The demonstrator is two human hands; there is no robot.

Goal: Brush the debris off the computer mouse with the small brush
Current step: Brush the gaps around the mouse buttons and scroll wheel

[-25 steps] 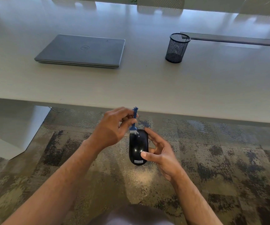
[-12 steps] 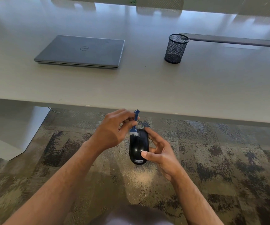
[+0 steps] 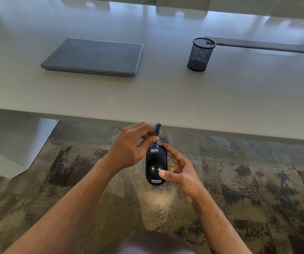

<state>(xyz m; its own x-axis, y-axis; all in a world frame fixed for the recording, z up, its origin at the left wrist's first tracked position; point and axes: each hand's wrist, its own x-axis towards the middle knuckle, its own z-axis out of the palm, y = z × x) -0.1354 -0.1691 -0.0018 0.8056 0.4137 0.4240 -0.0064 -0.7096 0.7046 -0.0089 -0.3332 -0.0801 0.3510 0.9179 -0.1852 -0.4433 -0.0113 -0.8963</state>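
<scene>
One mesh cup (image 3: 200, 55), contents unclear

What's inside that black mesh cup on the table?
The mesh cup looks empty: light shows through its wire wall, with no pens above the rim. Its very bottom is too dark to tell.

The left hand (image 3: 129, 147) is pinching a small blue-handled white-bristled brush (image 3: 155, 142) against the front of a glossy black computer mouse (image 3: 155, 165) that the right hand (image 3: 182, 173) is gripping below the pale table (image 3: 165, 92) edge.
</scene>
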